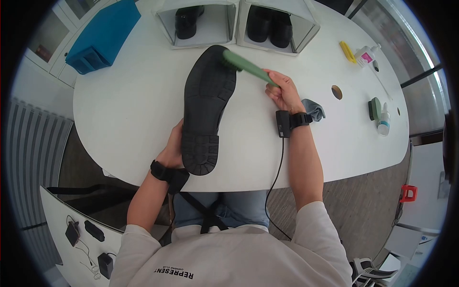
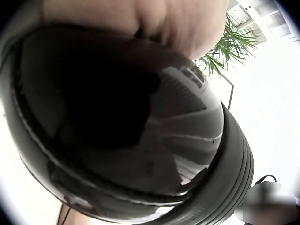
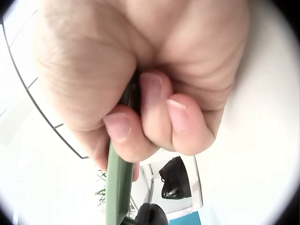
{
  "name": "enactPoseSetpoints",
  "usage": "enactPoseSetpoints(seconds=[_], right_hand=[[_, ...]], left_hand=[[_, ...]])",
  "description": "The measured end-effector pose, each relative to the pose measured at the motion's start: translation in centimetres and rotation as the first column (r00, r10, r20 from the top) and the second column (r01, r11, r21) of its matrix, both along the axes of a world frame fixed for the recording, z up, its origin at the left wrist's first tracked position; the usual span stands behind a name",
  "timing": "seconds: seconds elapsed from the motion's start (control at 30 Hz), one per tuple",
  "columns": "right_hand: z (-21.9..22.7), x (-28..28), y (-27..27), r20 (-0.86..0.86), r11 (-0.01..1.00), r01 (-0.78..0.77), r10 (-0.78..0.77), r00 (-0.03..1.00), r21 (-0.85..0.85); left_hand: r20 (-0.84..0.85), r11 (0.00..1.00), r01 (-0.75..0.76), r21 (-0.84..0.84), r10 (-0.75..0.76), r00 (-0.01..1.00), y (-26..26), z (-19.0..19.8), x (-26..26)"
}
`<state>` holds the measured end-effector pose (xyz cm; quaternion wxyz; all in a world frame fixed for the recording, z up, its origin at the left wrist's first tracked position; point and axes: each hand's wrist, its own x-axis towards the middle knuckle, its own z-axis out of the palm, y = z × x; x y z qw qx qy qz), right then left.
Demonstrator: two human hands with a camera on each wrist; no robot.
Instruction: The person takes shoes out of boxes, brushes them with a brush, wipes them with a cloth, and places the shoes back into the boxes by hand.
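A black shoe (image 1: 203, 103) is held sole up over the table, toe pointing away from me. My left hand (image 1: 173, 149) grips it from the left near the heel, with the fingers hidden behind the shoe. The left wrist view shows the shoe's glossy upper (image 2: 117, 117) against the palm. My right hand (image 1: 285, 90) grips the handle of a green brush (image 1: 256, 71), fingers curled round it in the right wrist view. The brush's dark bristles lie against the right side of the sole near the toe.
Two white boxes with black shoes (image 1: 186, 24) inside stand at the back of the white table (image 1: 129, 119). A blue bag or case (image 1: 105, 36) lies back left. A grey cloth (image 1: 314, 110), another green brush (image 1: 374, 109) and bottles (image 1: 384, 122) are on the right.
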<state>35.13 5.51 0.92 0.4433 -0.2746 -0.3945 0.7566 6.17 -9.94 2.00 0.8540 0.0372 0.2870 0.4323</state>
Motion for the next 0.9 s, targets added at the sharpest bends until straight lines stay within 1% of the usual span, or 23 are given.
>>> enactPoseSetpoints(seconds=[0.03,0.1,0.13,0.17,0.2,0.27,0.3,0.33,0.4,0.43,0.47,0.5,0.53,0.57,0.63,0.67,0.7,0.73,0.77,0.8,0.83,0.87,0.9], right_hand=[[-0.1,-0.3,0.1,0.001,1.0,-0.004,0.004,1.0,-0.004],[0.1,-0.8,0.4,-0.024,0.985,0.167,-0.168,0.985,-0.046],[0.3,-1.0,0.4,-0.024,0.986,0.164,-0.165,0.986,-0.037],[0.3,-1.1,0.4,-0.066,0.977,0.2,-0.205,0.977,-0.076],[0.2,-1.1,0.5,-0.105,0.966,0.231,-0.244,0.964,-0.119],[-0.3,-0.7,0.7,-0.143,0.974,0.197,-0.212,0.967,-0.112],[-0.5,-0.5,0.8,-0.18,0.98,0.165,-0.183,0.966,-0.108],[-0.6,-0.4,0.8,-0.184,0.982,0.16,-0.177,0.967,-0.103],[-0.6,-0.5,0.7,-0.214,0.98,0.152,-0.176,0.961,-0.127],[-0.6,-0.5,0.8,-0.221,0.982,0.144,-0.169,0.961,-0.124],[-0.7,-0.4,0.8,-0.223,0.983,0.138,-0.162,0.961,-0.12],[-0.8,-0.4,0.8,-0.224,0.984,0.133,-0.156,0.962,-0.115],[-0.7,-0.4,0.7,-0.227,0.985,0.129,-0.152,0.962,-0.111],[-0.5,-0.4,0.5,-0.229,0.985,0.135,-0.157,0.961,-0.11],[-0.5,-0.3,0.8,-0.235,0.984,0.14,-0.162,0.958,-0.107],[-0.9,-0.2,1.0,-0.254,0.983,0.142,-0.168,0.953,-0.115],[-1.4,0.0,1.0,-0.272,0.981,0.148,-0.178,0.946,-0.128],[-1.2,-0.1,0.6,-0.272,0.978,0.154,-0.187,0.944,-0.138],[-0.7,-0.2,0.3,-0.218,0.989,0.121,-0.137,0.966,-0.085],[-0.4,-0.3,0.2,-0.16,0.996,0.081,-0.085,0.984,-0.029],[-0.9,-0.1,0.5,-0.158,0.996,0.079,-0.083,0.984,-0.031],[-1.5,0.2,0.8,-0.125,0.996,-0.057,0.065,0.99,0.071],[-2.0,0.3,1.0,-0.077,0.967,-0.193,0.208,0.975,0.167]], left_hand=[[-0.002,0.999,0.033,0.032,-0.033,0.999,-0.2,-0.1,-0.1],[0.009,0.998,0.02,0.059,-0.021,1.0,-0.5,-0.2,0.1],[0.018,0.996,0.008,0.094,-0.01,1.0,-0.4,-0.1,0.2],[0.02,0.994,0.004,0.107,-0.007,1.0,-0.4,0.0,0.1],[-0.026,0.99,-0.02,0.143,0.024,0.999,-0.7,-0.1,0.0],[-0.073,0.983,-0.044,0.176,0.057,0.996,-0.8,0.7,0.3],[-0.232,0.965,-0.103,0.242,0.16,0.959,-0.5,1.2,0.4],[-0.377,0.937,-0.15,0.316,0.269,0.886,-0.2,2.0,0.4],[-0.544,0.846,-0.056,0.53,0.39,0.742,0.9,3.1,-1.5],[-0.616,0.723,0.071,0.687,0.528,0.585,2.3,1.4,-4.0],[-0.664,0.634,0.231,0.738,0.621,0.417,3.4,1.5,-6.3],[-0.687,0.628,0.29,0.723,0.602,0.407,3.2,4.7,-6.4],[-0.512,0.441,0.259,0.859,0.754,0.412,3.7,6.5,-5.2],[-0.508,0.437,0.26,0.861,0.758,0.408,4.1,7.1,-5.8],[-0.574,0.355,0.526,0.773,0.745,0.341,4.8,8.0,-7.3],[-0.603,0.361,0.587,0.725,0.745,0.287,5.0,8.2,-7.4],[-0.609,0.363,0.592,0.72,0.739,0.288,5.1,8.3,-7.5],[-0.641,0.386,0.718,0.579,0.76,0.109,5.0,9.2,-7.2],[-0.629,0.415,0.808,0.418,0.774,-0.072,5.0,9.5,-6.8],[-0.484,0.315,0.836,0.449,0.872,-0.068,5.5,9.0,-6.6],[-0.486,0.317,0.835,0.45,0.871,-0.069,5.8,8.9,-6.5],[-0.455,0.318,0.884,0.341,0.879,-0.141,5.9,8.9,-6.5],[-0.414,0.321,0.919,0.227,0.886,-0.207,6.1,9.0,-6.6]])
